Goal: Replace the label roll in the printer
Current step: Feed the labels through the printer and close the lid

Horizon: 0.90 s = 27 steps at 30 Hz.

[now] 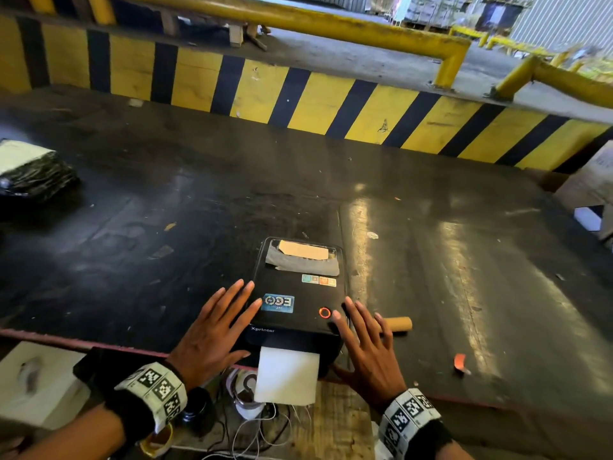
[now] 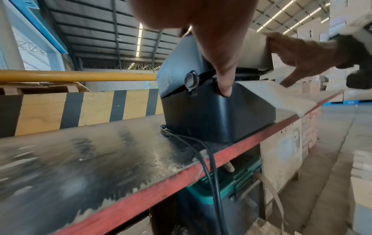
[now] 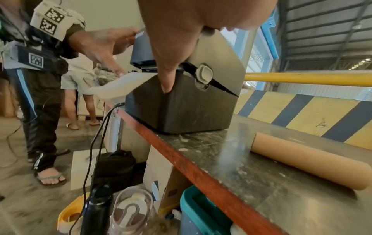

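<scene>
2 hands (image 1: pixel 212 330) (image 1: pixel 368 340), 1 printer (image 1: pixel 298 293), 1 core (image 1: pixel 396 324)

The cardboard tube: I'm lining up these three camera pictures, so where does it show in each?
Head: the cardboard tube lies on the table just right of the printer, partly behind the right hand.
Left wrist: not in view; the printer blocks that side.
Right wrist: the tube lies at lower right, beside the printer.
Shared landmark: the printer.
</scene>
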### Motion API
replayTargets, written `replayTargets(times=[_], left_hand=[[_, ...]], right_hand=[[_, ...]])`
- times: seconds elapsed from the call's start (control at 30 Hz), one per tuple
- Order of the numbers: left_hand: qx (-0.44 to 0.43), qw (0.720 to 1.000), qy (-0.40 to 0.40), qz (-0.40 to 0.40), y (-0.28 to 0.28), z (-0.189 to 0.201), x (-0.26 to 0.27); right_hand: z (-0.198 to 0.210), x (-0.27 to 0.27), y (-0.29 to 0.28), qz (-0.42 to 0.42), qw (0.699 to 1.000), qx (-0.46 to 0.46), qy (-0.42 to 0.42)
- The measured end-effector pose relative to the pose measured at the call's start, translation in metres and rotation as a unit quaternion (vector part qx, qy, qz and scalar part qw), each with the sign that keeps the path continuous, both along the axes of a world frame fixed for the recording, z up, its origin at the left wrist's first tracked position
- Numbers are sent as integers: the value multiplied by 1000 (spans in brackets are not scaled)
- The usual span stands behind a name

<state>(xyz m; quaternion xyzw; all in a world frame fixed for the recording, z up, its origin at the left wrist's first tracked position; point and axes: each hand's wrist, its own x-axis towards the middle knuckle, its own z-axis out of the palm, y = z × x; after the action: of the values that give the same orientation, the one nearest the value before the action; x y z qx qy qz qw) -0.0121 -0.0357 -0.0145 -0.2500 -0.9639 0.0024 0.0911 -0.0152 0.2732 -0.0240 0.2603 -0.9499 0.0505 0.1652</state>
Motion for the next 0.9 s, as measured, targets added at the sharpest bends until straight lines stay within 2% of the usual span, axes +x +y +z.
replayTargets(times=[0.3,0.6,0.9], left_hand=[[1,999,33,3,1,-9,4],[49,998,25,-8,1,-10,5],[73,996,56,-11,1,-4,3]], right_hand=[[-11,5,-5,-22,999,-26,4],[-21,7,-4,4,998,-63,-11],[-18,4,-8,8,995,-94,-33]])
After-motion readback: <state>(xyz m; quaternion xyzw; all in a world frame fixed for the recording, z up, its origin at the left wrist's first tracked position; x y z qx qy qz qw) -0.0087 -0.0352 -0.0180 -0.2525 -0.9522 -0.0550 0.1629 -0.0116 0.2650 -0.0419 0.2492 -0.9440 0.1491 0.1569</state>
